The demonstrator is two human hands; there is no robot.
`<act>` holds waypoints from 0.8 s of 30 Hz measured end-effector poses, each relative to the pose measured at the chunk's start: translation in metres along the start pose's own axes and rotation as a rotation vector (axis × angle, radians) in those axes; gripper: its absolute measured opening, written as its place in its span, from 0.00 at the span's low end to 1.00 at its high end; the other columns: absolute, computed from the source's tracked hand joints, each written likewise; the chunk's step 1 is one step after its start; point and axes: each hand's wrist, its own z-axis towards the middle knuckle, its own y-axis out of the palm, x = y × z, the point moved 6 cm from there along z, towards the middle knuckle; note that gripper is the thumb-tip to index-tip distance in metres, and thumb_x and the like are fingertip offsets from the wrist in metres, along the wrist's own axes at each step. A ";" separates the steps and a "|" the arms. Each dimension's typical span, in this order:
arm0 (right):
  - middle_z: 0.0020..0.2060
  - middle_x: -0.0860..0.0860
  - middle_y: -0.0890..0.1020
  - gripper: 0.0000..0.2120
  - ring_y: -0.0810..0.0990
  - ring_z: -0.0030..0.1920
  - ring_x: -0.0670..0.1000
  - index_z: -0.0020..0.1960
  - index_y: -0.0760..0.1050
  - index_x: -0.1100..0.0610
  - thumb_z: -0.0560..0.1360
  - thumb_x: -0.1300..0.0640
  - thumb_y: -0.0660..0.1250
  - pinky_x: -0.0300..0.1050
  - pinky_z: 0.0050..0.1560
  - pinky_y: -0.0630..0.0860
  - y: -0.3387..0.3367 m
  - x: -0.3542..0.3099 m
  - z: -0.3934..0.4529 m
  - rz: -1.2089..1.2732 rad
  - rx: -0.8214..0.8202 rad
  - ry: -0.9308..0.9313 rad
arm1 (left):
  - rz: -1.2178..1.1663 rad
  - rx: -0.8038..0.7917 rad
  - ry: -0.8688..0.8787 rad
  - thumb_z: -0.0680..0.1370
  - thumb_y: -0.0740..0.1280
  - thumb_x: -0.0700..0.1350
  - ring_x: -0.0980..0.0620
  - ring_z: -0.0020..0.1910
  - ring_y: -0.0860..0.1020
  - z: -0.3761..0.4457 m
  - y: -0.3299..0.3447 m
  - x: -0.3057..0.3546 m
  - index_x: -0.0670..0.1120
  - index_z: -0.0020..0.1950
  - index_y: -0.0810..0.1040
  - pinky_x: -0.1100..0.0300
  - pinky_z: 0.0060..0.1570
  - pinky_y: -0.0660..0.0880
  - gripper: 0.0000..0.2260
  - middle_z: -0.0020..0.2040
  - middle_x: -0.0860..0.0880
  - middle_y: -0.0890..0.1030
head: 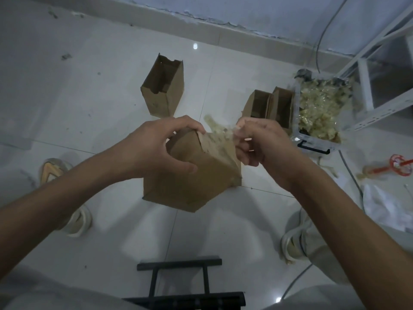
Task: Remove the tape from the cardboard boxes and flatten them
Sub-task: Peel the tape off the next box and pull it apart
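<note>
Peeling is under way in the head view, the only view given. The left hand clamps the top corner of the held cardboard box, thumb on the near face, fingers curled over the far edge. The right hand pinches a strip of clear tape that lifts off the box's upper right edge; the strip is blurred, so how much is free cannot be told.

Taking the held box as landmark: 1 open box stands on the tiled floor beyond it, 2 smaller open boxes stand beyond and to its right, and just right of those a clear plastic bin holds crumpled tape. Red-handled scissors (blurred, so this is a guess) lie well to the right.

To do this step well, I judge the left hand should brace close to the peel line, while the right draws the tape low and steadily along the seam so it comes off whole and the cardboard does not tear.
</note>
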 end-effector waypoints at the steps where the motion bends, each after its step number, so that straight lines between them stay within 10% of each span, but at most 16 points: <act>1: 0.31 0.53 0.74 0.10 0.74 0.30 0.51 0.40 0.71 0.60 0.81 0.63 0.62 0.42 0.30 0.66 -0.004 -0.002 0.000 0.027 0.005 -0.007 | -0.003 -0.016 0.017 0.68 0.82 0.55 0.60 0.58 0.76 -0.001 0.000 -0.001 0.74 0.61 0.74 0.69 0.44 0.78 0.28 0.61 0.69 0.74; 10: 0.38 0.50 0.84 0.06 0.82 0.34 0.52 0.58 0.77 0.57 0.83 0.61 0.65 0.42 0.30 0.73 0.007 0.004 -0.001 -0.105 0.009 -0.057 | 0.182 -0.004 0.109 0.66 0.83 0.57 0.51 0.61 0.76 -0.003 0.001 0.000 0.73 0.65 0.70 0.46 0.56 0.82 0.34 0.66 0.61 0.75; 16: 0.37 0.53 0.84 0.08 0.82 0.36 0.49 0.45 0.78 0.54 0.79 0.54 0.74 0.45 0.34 0.79 -0.004 0.011 -0.003 -0.210 0.326 -0.169 | 0.196 0.045 0.154 0.65 0.79 0.61 0.52 0.61 0.75 -0.005 -0.002 0.006 0.76 0.65 0.68 0.47 0.54 0.82 0.33 0.65 0.60 0.74; 24: 0.33 0.57 0.81 0.06 0.81 0.35 0.57 0.56 0.82 0.53 0.80 0.60 0.72 0.50 0.38 0.80 -0.005 0.024 -0.008 -0.025 0.533 -0.153 | 0.320 0.145 0.203 0.66 0.79 0.64 0.53 0.59 0.75 -0.007 0.004 0.011 0.74 0.68 0.63 0.52 0.50 0.83 0.36 0.68 0.60 0.73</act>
